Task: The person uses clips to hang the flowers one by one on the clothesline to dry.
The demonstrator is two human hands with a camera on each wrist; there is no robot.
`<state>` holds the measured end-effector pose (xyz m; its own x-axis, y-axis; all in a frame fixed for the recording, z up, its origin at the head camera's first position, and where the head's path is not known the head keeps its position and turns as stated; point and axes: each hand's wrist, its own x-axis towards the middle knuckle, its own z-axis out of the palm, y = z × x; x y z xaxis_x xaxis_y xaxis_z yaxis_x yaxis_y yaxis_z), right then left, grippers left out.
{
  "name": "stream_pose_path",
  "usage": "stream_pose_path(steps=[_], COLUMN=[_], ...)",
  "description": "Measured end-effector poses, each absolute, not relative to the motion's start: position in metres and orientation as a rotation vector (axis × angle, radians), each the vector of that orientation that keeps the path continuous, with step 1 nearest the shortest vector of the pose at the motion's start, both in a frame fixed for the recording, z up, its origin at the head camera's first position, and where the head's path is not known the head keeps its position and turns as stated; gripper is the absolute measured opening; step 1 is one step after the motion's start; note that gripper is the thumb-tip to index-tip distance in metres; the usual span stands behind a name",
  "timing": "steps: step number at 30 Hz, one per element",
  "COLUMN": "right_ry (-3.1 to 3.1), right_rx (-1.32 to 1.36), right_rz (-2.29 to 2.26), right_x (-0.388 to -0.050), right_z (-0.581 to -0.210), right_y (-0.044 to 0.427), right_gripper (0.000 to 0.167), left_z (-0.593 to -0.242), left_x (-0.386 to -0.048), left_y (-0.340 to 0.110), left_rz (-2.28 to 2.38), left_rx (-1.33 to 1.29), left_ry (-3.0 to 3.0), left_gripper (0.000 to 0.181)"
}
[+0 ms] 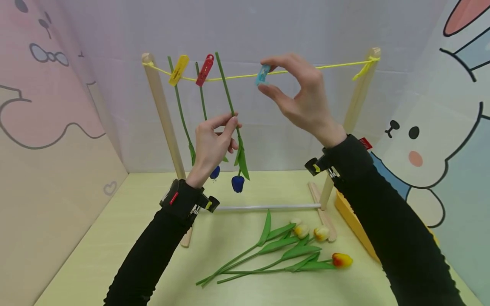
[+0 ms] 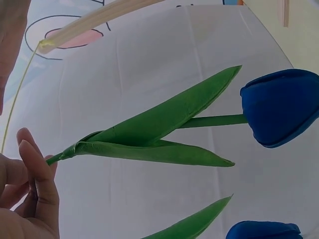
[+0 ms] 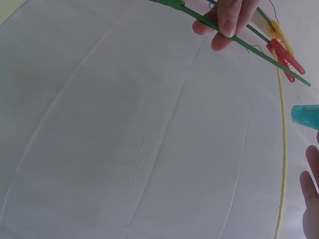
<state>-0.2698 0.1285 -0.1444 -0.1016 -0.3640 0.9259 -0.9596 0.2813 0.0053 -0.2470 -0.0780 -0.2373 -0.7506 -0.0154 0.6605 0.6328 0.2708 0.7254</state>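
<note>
My left hand (image 1: 216,142) pinches the green stem of a blue tulip (image 1: 237,184), which hangs head down with its stem's end rising past a yellow line (image 1: 245,77). In the left wrist view the same blue tulip (image 2: 281,108) shows its leaves and bloom. Between thumb and forefinger, my right hand (image 1: 304,93) holds a light blue clothespin (image 1: 262,75) at the line, right of that stem. A yellow clothespin (image 1: 179,70) and a red clothespin (image 1: 205,70) each clip a stem to the line. The left hand partly hides these two hanging flowers.
Wooden posts (image 1: 162,114) carry the line at both ends, with a pale rod (image 1: 268,207) low between them. Several white-yellow tulips (image 1: 321,233) and a red-yellow tulip (image 1: 342,260) lie on the table (image 1: 115,263). A yellow box (image 1: 354,223) stands at right, partly behind the right arm.
</note>
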Motion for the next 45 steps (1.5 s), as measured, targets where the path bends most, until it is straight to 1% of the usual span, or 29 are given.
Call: stream_pose_path(steps=[10,20,31,45], right_ry=[-1.658,-1.765,-1.880,-1.997], right_rx=[1.219,1.200,1.156,1.057], right_rz=[0.792,0.942,1.056,1.041], right_x=[-0.277,-0.282,-0.286,-0.289], right_z=[-0.127,-0.115,-0.111,-0.104], right_y=[0.119,0.105,0.100,0.097], right_gripper=[0.034,0.031,0.026,0.017], left_z=[-0.233,-0.232,-0.234,-0.234], left_x=[-0.249,-0.249,-0.251,-0.253], left_y=[-0.079,-0.077,-0.079,-0.079], left_rz=[-1.506,-1.500,-1.494,-1.500], left_rx=[-0.533,-0.532,-0.514,-0.497], left_ry=[-2.011,-2.032,-2.040,-2.042], left_gripper=[0.029,0.030,0.030,0.030])
